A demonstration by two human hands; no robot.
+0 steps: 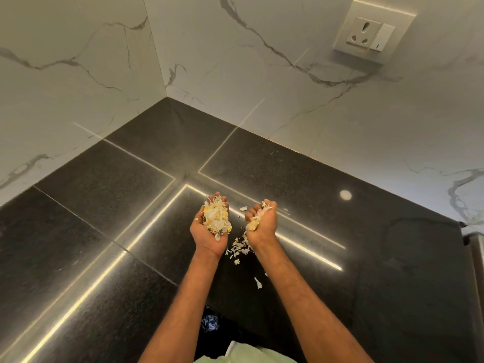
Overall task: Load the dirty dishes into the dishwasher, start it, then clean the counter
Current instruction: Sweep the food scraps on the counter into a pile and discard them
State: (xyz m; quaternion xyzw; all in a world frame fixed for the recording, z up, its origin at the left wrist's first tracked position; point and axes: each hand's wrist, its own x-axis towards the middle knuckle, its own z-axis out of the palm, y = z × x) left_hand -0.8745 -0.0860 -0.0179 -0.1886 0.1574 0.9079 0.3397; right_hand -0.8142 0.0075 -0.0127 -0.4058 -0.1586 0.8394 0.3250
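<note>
— Where are the scraps point(216, 218)?
— Heaped in the left grip point(212, 225), with more in the right grip point(262, 221) just beside it. Both are over the desk point(104, 205).
— And under them?
— Loose bits point(239, 248) lie on the desk between the wrists. The socket point(372, 32) is on the wall behind, to the right. Perhaps a bag point(209, 323) is below the front edge.

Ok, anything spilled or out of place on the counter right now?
Yes. Pale scraps lie scattered on the black counter between the left hand and right hand, with one stray piece nearer the person. Both hands hold heaps of the same scraps, so some looks dropped or missed.
</note>
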